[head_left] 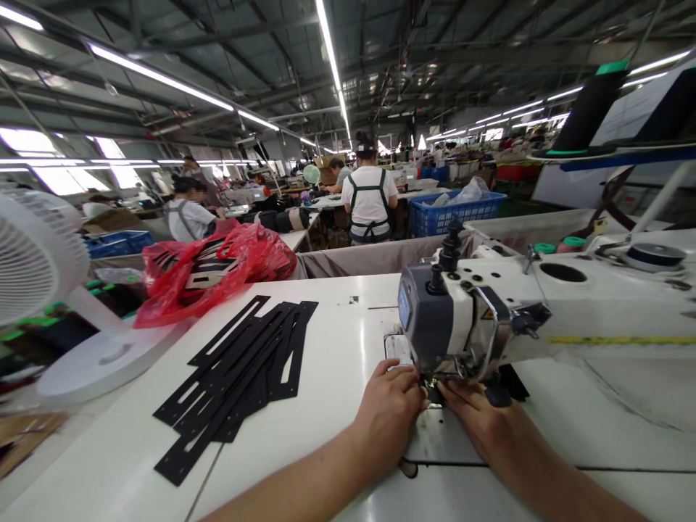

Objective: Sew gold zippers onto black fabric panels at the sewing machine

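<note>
My left hand (pixel 394 402) is closed beside the needle area of a white and grey sewing machine (pixel 435 319), its fingers bent and pressed together. What lies under those fingertips is hidden. From the right, my right hand (pixel 486 415) reaches in low under the machine head, fingers together on a black flat piece (pixel 514 383). Most of that piece is covered by the hand and the machine. A metal plate and presser foot show between my fingertips. Left of the machine, several black slotted strips (pixel 239 370) lie in an overlapping pile on the white table (pixel 337 435).
A red plastic bag (pixel 217 268) of cut pieces sits at the table's far left edge, near a white fan (pixel 92 326). Black thread cones (pixel 590 109) stand at upper right. Beyond the table are a blue basket (pixel 457 214) and a person in a white shirt (pixel 367 196).
</note>
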Motion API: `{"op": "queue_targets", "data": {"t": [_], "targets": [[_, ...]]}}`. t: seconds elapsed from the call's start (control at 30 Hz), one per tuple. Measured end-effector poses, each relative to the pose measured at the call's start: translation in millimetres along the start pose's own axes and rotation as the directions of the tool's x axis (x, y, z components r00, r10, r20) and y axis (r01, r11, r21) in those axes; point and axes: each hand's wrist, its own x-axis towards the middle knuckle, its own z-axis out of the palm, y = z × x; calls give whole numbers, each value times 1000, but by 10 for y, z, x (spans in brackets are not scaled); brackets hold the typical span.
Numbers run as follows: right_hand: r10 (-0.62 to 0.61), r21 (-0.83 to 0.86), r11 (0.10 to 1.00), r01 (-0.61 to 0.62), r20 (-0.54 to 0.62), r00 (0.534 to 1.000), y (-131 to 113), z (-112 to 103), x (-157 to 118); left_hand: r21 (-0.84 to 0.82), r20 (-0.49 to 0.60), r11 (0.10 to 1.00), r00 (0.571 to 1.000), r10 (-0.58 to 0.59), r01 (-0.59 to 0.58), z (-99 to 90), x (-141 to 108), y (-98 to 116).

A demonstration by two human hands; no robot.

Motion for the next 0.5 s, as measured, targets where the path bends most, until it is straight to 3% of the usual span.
{"op": "queue_targets", "data": {"t": [0.17,0.3,0.43,0.5], "targets": [[12,24,1000,-13,34,999,-22,9,-18,-39,-46,999,999,-3,2,34,-3,-12],[22,46,999,-27,93,995,138,-60,-74,-57,-68,998,997,-23,19,45,4,-44],[54,-205,978,-45,37,998,391,-279,-315,-56,-97,998,995,-31,25,-72,-32,3],[17,-318,948,-1,48,999,371,-390,-469,-79,-85,997,996,10,-17,-157,-82,127]]}}
